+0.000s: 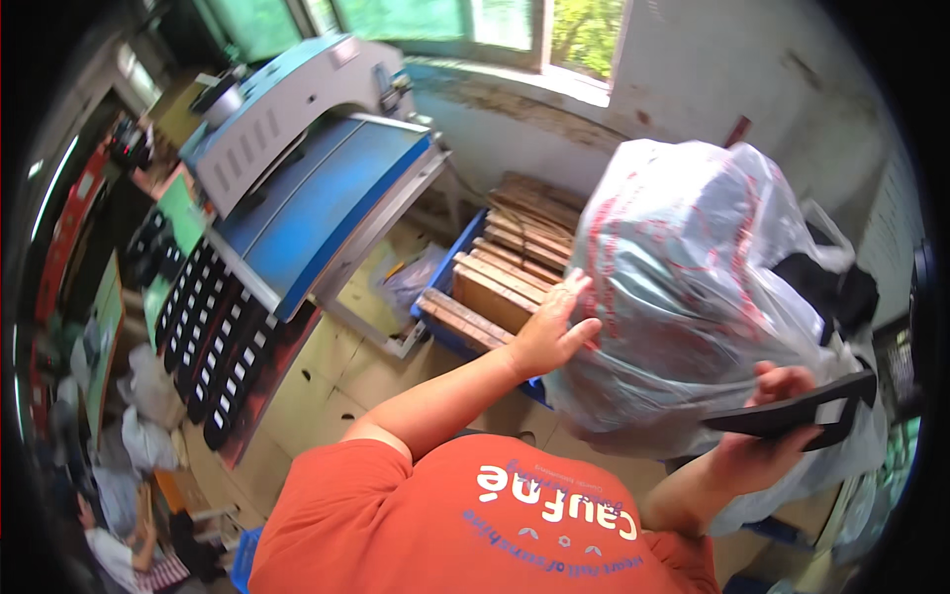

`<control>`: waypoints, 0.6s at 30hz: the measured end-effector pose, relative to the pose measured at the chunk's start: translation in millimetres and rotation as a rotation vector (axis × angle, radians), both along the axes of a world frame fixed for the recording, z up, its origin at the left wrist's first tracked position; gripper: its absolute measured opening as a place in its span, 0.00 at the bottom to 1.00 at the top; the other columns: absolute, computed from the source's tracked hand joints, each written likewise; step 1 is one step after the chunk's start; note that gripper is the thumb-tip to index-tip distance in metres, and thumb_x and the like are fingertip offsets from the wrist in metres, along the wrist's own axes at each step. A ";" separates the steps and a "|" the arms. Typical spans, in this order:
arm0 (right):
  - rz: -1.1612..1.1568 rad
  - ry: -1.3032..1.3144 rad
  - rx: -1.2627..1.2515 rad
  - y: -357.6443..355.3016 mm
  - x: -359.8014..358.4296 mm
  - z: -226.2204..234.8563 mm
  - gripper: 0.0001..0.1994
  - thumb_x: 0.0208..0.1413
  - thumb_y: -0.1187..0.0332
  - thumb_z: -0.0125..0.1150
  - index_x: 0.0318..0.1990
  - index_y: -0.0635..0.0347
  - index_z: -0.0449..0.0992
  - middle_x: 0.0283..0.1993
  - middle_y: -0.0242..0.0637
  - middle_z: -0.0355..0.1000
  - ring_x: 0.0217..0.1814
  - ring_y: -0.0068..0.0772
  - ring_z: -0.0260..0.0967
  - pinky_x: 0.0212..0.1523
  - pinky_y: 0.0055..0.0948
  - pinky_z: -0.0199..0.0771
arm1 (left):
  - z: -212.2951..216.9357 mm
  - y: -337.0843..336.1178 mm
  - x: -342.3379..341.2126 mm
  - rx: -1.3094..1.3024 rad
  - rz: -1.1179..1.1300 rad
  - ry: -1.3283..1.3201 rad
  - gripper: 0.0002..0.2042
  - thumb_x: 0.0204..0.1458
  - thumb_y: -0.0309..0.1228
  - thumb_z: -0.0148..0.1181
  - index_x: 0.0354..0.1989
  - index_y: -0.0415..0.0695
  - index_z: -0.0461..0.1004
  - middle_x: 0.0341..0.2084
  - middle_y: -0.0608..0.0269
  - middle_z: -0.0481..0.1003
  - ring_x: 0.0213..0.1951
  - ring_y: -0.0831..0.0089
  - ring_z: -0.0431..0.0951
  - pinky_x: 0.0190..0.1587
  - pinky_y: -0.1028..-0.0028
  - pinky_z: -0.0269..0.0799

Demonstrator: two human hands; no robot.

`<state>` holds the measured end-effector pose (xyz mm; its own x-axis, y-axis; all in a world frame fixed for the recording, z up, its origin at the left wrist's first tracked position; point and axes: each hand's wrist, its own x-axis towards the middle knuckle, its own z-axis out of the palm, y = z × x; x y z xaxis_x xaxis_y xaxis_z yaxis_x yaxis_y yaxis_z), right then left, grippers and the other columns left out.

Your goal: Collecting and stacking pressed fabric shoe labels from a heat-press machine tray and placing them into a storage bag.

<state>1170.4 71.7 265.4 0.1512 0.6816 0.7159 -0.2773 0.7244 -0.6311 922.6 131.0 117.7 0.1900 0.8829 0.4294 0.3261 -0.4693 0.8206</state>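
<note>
My right hand [760,457] is closed around a black insole [777,418] with a pale rectangular patch on it. The insole is tilted in front of the lower right of a large, full plastic bag [673,267], white and translucent with red print. My left hand [556,322] reaches across to the bag's left side, fingers stretched out and thumb apart. Its fingertips appear to touch the plastic, and nothing is in its grasp. What fills the bag is hard to make out through the film.
Left of the bag, a blue crate [432,322] holds several wooden frames [505,272]. A machine [287,109] with a blue belt [336,188] stands by the window. Beside it, a rack [297,346] carries rows of black insoles [226,371]. Another person [124,554] sits at lower left.
</note>
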 end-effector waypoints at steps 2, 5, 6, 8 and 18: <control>0.103 -0.062 -0.199 -3.7 -55.1 -29.3 0.24 0.61 0.54 0.43 0.53 0.69 0.61 0.46 0.46 0.68 0.43 0.36 0.68 0.49 0.36 0.65 | 14.6 -20.5 -24.3 -0.100 -0.082 -0.316 0.24 0.57 0.44 0.46 0.53 0.35 0.63 0.50 0.47 0.67 0.54 0.60 0.65 0.57 0.67 0.57; 0.153 -0.087 -0.567 -7.8 -144.7 -75.6 0.17 0.61 0.63 0.46 0.52 0.67 0.62 0.44 0.38 0.70 0.43 0.28 0.68 0.44 0.25 0.68 | 32.6 -63.4 -90.4 -0.217 -0.336 -0.559 0.22 0.58 0.42 0.46 0.54 0.37 0.63 0.45 0.59 0.71 0.49 0.75 0.67 0.53 0.72 0.61; 0.267 -0.211 -0.555 -4.7 -173.4 -89.9 0.16 0.62 0.64 0.45 0.51 0.66 0.63 0.44 0.37 0.70 0.43 0.27 0.68 0.44 0.25 0.68 | 32.5 -81.6 -110.2 -0.246 -0.299 -0.602 0.20 0.58 0.39 0.47 0.53 0.37 0.64 0.43 0.60 0.71 0.47 0.77 0.68 0.52 0.73 0.62; 0.452 -0.301 -0.712 -8.9 -229.2 -115.6 0.14 0.62 0.65 0.45 0.49 0.65 0.67 0.44 0.36 0.70 0.45 0.24 0.67 0.46 0.24 0.67 | 23.1 -117.7 -152.0 -0.330 -0.139 -0.610 0.15 0.57 0.32 0.50 0.50 0.37 0.65 0.40 0.63 0.72 0.44 0.79 0.69 0.49 0.75 0.64; 1.209 -1.679 -0.149 -62.8 -461.1 -163.0 0.16 0.49 0.69 0.60 0.46 0.62 0.69 0.45 0.43 0.68 0.42 0.42 0.69 0.45 0.33 0.69 | -61.6 -334.9 -342.3 -0.417 1.057 -0.424 0.08 0.54 0.27 0.52 0.39 0.36 0.68 0.27 0.62 0.74 0.32 0.78 0.73 0.36 0.75 0.70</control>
